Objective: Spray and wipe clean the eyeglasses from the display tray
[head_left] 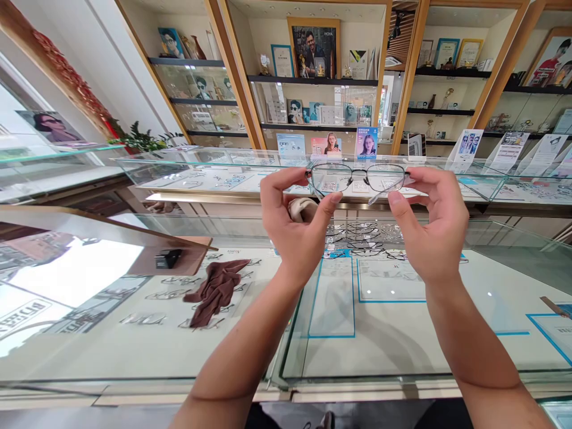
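Counter edge [379, 376] well below eyeglasses [358, 171]

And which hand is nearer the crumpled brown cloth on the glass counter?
Left: the left hand holds the thin dark-framed eyeglasses up and right of the brown cloth; the right hand, on their other end, is farther right.

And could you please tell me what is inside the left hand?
The left hand holds the glasses and a pale bundle, perhaps cloth; the hand hides the bundle's rest.
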Tool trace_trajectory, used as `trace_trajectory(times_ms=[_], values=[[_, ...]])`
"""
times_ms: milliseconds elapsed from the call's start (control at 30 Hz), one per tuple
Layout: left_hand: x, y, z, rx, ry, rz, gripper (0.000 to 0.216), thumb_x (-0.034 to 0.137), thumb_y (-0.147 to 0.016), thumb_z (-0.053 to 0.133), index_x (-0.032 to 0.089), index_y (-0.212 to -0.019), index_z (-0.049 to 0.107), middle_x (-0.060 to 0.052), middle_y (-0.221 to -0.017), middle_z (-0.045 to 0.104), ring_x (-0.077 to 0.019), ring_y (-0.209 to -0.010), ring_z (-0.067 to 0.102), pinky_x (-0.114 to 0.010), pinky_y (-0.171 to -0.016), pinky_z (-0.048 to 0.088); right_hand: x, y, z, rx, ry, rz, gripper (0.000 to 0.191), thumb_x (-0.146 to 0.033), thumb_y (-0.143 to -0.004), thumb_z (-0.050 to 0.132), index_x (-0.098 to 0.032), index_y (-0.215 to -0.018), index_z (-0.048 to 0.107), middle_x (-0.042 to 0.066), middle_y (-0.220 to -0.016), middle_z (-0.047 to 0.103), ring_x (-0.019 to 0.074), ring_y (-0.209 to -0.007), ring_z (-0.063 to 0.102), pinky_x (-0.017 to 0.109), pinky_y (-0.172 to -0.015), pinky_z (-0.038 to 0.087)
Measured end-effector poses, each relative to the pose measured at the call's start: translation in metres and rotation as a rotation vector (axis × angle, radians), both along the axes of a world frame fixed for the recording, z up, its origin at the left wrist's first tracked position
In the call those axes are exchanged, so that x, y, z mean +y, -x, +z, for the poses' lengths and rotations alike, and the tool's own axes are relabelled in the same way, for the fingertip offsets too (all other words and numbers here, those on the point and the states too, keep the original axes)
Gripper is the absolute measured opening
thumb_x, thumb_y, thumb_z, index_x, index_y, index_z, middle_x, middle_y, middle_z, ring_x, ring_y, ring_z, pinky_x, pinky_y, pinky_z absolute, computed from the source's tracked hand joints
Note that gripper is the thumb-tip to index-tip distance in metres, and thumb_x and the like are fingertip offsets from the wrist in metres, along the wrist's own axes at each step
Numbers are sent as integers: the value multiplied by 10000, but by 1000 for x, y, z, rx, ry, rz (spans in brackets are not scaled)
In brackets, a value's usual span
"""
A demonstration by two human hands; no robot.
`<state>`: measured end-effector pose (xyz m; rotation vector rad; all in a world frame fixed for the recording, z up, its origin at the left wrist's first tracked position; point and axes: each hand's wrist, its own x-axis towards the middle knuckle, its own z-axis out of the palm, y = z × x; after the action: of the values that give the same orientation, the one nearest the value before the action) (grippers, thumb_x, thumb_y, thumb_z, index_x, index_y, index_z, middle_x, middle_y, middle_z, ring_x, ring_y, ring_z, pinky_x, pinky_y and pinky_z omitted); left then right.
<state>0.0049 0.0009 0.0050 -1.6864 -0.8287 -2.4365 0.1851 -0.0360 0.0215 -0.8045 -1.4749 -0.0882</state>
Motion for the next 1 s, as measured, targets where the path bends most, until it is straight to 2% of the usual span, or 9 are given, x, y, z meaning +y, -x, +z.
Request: trace_trajectory(times_ms=[200,367,567,767,1000], values=[[5,2,-2,-13,42,-51,442,461,-791,861,286,-1126,631,-77,-1130,690,-207,-985,658,-339,-722,539,-1,1,-1,-16,-41,-33,290,-390,-964,683,-293,-1234,644,83,-1191,673,247,-1058,671,457,-839,605],[7,5,-2,-5,126,-175,433,473,-796,864,305,-1123,635,-69,-1107,711,-203,-995,668,-318,-683,529,-6,3,1,-33,-115,-97,269,-388,-960,691,-294,-1210,665,83,-1159,670,253,-1030,657,465,-832,598],[16,8,-5,34,100,-225,448,526,-814,848,280,-1119,631,-57,-1093,719,-188,-1005,675,-290,-710,541,-9,5,3,-73,-182,-172,267,-417,-965,673,-276,-1192,670,84,-1108,674,258,-1007,639,458,-793,599],[21,11,-8,64,87,-212,465,545,-829,830,271,-1143,623,-46,-1099,704,-190,-1033,674,-303,-781,558,-7,5,2,-74,-194,-161,260,-393,-962,684,-272,-1191,671,82,-1100,675,249,-989,644,446,-774,599],[19,8,-6,17,44,-187,418,473,-810,860,290,-1116,642,-45,-1073,702,-180,-992,674,-320,-803,569,-5,5,2,-41,-177,-100,248,-332,-948,714,-276,-1186,672,72,-1123,678,235,-1001,662,421,-765,597]])
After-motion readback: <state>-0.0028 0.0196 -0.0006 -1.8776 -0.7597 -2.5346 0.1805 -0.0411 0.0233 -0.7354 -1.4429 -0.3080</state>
